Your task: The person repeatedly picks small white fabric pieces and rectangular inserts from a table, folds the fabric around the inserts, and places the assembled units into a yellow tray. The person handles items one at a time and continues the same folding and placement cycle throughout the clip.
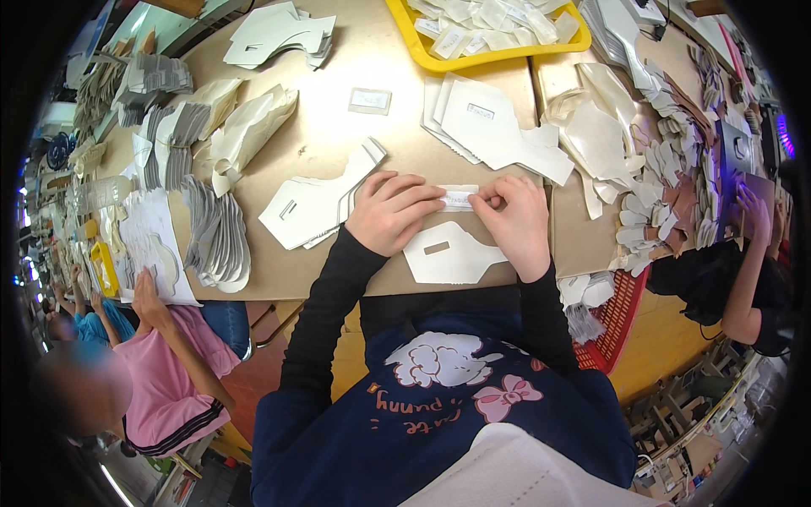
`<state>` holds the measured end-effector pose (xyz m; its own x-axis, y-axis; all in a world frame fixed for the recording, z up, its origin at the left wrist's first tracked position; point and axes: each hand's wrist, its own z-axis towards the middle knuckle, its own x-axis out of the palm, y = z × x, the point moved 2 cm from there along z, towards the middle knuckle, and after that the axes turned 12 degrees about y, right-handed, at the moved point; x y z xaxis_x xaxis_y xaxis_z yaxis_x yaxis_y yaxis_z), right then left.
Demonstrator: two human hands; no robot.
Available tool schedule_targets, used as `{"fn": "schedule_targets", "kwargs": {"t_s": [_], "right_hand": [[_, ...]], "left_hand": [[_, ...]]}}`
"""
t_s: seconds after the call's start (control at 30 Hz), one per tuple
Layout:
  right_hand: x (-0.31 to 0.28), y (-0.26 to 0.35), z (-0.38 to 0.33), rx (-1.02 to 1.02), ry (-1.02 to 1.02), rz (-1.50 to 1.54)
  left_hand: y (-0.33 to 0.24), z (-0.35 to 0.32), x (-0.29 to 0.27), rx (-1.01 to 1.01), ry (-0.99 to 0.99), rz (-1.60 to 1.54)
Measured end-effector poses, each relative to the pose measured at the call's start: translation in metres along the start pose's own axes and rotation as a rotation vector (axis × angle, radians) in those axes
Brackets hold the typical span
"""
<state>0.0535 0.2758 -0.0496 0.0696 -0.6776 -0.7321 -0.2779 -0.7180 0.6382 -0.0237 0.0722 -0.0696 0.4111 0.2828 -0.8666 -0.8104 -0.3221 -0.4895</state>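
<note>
Between my hands, above the table, is a small white label (pixel 457 199) on pale backing. The fingertips of my left hand (pixel 387 213) press together on its left end; the thumb is hidden. Thumb and index finger of my right hand (pixel 517 226) pinch the right end. Just below lies a white cut piece (pixel 448 256) with a rectangular slot, close to my right wrist. A stack of similar slotted pieces (pixel 306 207) sits beside my left hand. Beyond my right hand, another stack of white pieces (pixel 498 127) bears a label in the top piece's slot.
A yellow tray (pixel 414 52) of labels stands at the far edge. One loose label (pixel 370 101) lies mid-table. Grey bundled pieces (pixel 211 237) line the left; pale pieces (pixel 596 127) lie right. A red basket (pixel 621 325) is below right. Co-workers sit at both sides.
</note>
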Motion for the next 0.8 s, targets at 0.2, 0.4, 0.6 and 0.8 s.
{"fn": "schedule_targets", "kwargs": {"t_s": [0.2,0.4,0.6,0.8], "right_hand": [[-0.0006,-0.0004,0.0051,-0.010,-0.012,-0.016],[0.0004,0.0000,0.0060,-0.012,-0.028,-0.022],[0.0027,-0.0013,0.0050,0.035,0.004,-0.026],[-0.0016,-0.0006,-0.0019,0.000,-0.044,0.001]], "left_hand": [[0.0048,0.0041,0.0007,0.000,-0.001,0.007],[0.0050,0.0038,0.0004,0.009,-0.009,0.016],[0.0056,0.0034,0.0017,0.015,-0.015,0.010],[0.0057,0.0032,0.0018,0.015,-0.016,0.013]]}}
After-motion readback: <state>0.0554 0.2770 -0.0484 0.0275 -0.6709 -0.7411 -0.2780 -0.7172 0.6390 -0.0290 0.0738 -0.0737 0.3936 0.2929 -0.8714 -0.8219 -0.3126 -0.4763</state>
